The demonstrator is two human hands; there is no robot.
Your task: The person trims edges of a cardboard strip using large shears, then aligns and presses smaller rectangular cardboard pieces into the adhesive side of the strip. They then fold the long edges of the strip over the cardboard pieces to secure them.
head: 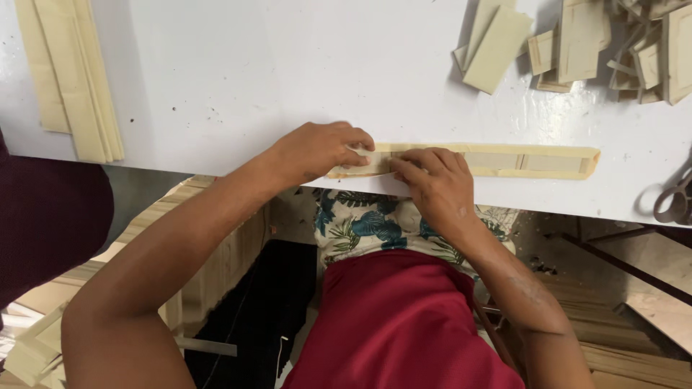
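Observation:
A long narrow strip of pale wood or card with tan tape edges point(519, 161) lies along the near edge of the white table point(288, 72). My left hand point(321, 149) is curled over the strip's left end, fingers pinching it. My right hand point(436, 186) presses down on the strip just right of that, fingertips on its near edge. The part of the strip under both hands is hidden.
Long pale strips point(68, 72) lie stacked at the table's far left. A pile of small cut pieces point(577, 43) sits at the back right. Scissors point(674, 198) rest at the right edge. Wooden frames and boards point(216, 266) stand under the table.

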